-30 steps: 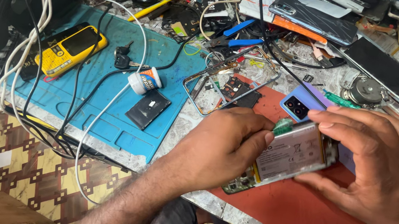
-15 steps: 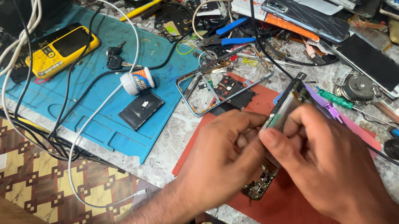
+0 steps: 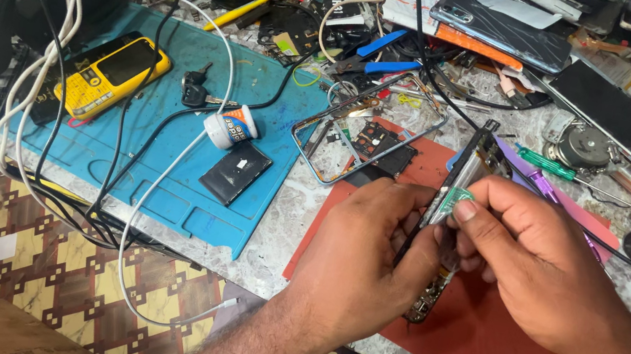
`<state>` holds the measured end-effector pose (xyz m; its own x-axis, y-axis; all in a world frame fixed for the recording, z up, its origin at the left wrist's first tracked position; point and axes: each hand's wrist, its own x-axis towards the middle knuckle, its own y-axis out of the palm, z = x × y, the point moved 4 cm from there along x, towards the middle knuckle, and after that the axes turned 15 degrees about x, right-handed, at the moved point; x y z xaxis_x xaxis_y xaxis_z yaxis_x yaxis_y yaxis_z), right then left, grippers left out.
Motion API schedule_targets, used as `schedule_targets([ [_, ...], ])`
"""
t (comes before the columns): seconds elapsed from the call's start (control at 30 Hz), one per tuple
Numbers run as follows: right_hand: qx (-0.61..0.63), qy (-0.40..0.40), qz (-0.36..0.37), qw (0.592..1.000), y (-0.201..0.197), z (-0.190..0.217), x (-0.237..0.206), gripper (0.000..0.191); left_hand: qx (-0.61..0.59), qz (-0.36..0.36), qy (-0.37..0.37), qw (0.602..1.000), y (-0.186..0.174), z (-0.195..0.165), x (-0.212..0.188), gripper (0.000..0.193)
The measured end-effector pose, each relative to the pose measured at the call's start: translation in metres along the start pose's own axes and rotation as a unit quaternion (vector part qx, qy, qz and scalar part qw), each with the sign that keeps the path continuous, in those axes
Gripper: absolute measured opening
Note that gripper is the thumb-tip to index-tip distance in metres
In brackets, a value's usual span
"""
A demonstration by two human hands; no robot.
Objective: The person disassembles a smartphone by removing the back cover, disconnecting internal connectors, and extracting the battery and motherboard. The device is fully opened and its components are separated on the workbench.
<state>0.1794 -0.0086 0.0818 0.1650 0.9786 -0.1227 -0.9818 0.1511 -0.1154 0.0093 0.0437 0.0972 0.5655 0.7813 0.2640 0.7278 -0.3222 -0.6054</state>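
Both hands hold an opened smartphone body (image 3: 461, 184) on edge over a red mat (image 3: 476, 340). My left hand (image 3: 367, 254) grips its lower part from the left. My right hand (image 3: 533, 256) pinches the upper edge near a green circuit part, with the thumb on the side. The phone's bottom end (image 3: 425, 302) shows below the fingers, close to the mat. An empty phone frame (image 3: 367, 126) lies just behind the hands, partly on the red mat.
A blue work mat (image 3: 163, 169) carries a yellow keypad phone (image 3: 106, 74), a small white glue pot (image 3: 230, 127), a dark flat part (image 3: 235, 172) and cables. Other phones (image 3: 610, 102), screwdrivers (image 3: 560, 167), blue-handled pliers (image 3: 379, 51) and clutter fill the back.
The phone body was turned from lying nearly flat in both hands to standing on edge. My right hand shifted from covering it to pinching its upper edge.
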Motion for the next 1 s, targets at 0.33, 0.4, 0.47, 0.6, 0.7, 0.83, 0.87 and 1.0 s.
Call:
schedule_targets([
  [0.33, 0.022, 0.053, -0.037, 0.998, -0.006, -0.016, 0.005, 0.033, 0.015, 0.008, 0.031, 0.999, -0.002, 0.001, 0.004, 0.023],
  [0.4, 0.044, 0.062, -0.043, 0.996, -0.007, -0.016, 0.006, 0.031, 0.044, 0.003, 0.024, 0.999, -0.003, -0.001, 0.004, 0.023],
  [0.47, 0.066, 0.089, -0.051, 0.992, -0.007, -0.020, 0.008, 0.031, 0.082, -0.039, 0.054, 0.994, -0.009, -0.004, 0.002, 0.031],
  [0.6, 0.063, 0.132, -0.052, 0.988, -0.008, -0.024, 0.011, 0.034, 0.187, -0.040, 0.081, 0.978, -0.005, -0.008, 0.005, 0.014],
  [0.7, 0.047, 0.089, -0.023, 0.995, -0.003, -0.019, 0.016, 0.033, 0.205, -0.040, 0.116, 0.971, -0.002, -0.008, 0.010, 0.014],
  [0.83, -0.028, 0.064, -0.034, 0.997, 0.002, -0.012, 0.017, 0.031, 0.210, -0.049, 0.116, 0.970, 0.004, -0.005, 0.011, 0.014],
  [0.87, -0.043, 0.069, -0.043, 0.996, 0.003, -0.010, 0.017, 0.032, 0.206, -0.055, 0.117, 0.970, 0.004, -0.004, 0.010, 0.014],
  [1.0, -0.094, 0.076, -0.065, 0.990, 0.007, -0.002, 0.015, 0.037, 0.185, -0.055, 0.092, 0.977, 0.006, -0.002, 0.009, 0.015],
])
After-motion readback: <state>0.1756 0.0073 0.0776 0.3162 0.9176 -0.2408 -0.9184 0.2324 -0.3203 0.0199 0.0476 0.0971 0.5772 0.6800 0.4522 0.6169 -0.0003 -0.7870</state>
